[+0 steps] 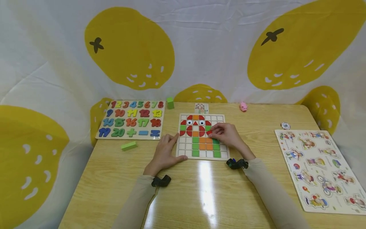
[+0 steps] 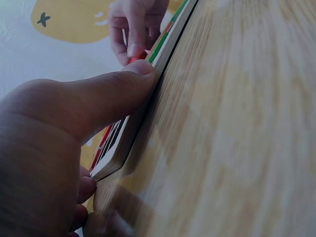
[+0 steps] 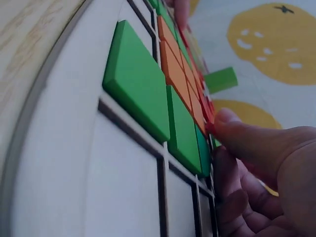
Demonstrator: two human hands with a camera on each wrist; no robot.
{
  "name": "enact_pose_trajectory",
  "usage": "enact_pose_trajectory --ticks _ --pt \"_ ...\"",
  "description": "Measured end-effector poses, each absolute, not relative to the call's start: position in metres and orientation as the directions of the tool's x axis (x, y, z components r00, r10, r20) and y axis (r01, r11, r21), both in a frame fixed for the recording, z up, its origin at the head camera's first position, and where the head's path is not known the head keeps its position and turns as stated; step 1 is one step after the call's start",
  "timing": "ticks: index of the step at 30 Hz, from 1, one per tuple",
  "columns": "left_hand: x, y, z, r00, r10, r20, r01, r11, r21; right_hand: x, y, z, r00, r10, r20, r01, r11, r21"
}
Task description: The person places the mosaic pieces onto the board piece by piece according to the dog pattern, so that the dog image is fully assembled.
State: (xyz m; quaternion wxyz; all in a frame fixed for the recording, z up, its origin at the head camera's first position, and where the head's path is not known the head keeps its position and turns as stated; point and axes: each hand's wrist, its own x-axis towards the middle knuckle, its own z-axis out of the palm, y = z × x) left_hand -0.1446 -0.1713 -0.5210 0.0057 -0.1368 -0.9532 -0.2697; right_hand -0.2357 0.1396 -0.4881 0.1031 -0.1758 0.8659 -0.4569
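A square wooden mosaic board (image 1: 189,153) with a grid of cells lies on the table, partly filled with red, orange, green and white tiles that form an owl-like figure. My left hand (image 1: 163,156) steadies its front left corner, thumb along the front edge and index finger at the left edge. At the board's right side, my right hand (image 1: 227,135) pinches a small red tile (image 3: 211,127) between thumb and fingers, close over the grid. Just in front of those fingers sits a dark green tile (image 3: 202,150). A pattern card (image 1: 201,108) lies behind the board.
A number puzzle (image 1: 131,123) stands at the back left, with one green block (image 1: 129,146) before it and another green block (image 1: 170,103) behind. To the right are a pink pig toy (image 1: 243,106), a round chip (image 1: 285,126) and a picture puzzle board (image 1: 310,168).
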Motion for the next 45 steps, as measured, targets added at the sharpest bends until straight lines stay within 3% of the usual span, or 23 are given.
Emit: enact_pose_trajectory --ticks 16,21,25,31,40,45 --pt "-0.147 -0.168 -0.518 -0.96 0.262 0.101 0.276 0.813 0.513 -0.233 0.144 -0.482 -0.919 -0.392 0.044 -0.28 0.571 -0.772" --pt "-0.145 -0.167 -0.519 -0.964 0.257 0.071 0.256 0.818 0.516 -0.208 0.182 -0.468 -0.936 -0.351 0.026 -0.241 0.587 -0.773" --pt "-0.143 -0.17 -0.519 -0.971 0.233 0.063 0.231 0.828 0.51 -0.177 0.214 -0.467 -0.915 -0.403 -0.031 -0.25 0.624 -0.741" --pt "-0.143 -0.175 -0.521 -0.971 0.229 0.069 0.232 0.833 0.502 -0.139 0.222 -0.48 -0.899 -0.437 -0.028 -0.292 0.646 -0.705" --pt "-0.145 -0.173 -0.519 -0.969 0.237 0.063 0.235 0.824 0.516 -0.13 0.216 -0.482 -0.923 -0.386 0.001 -0.287 0.685 -0.669" --pt "-0.145 -0.171 -0.521 -0.965 0.252 0.072 0.253 0.821 0.511 -0.134 0.227 -0.484 -0.929 -0.369 -0.036 -0.215 0.617 -0.757"
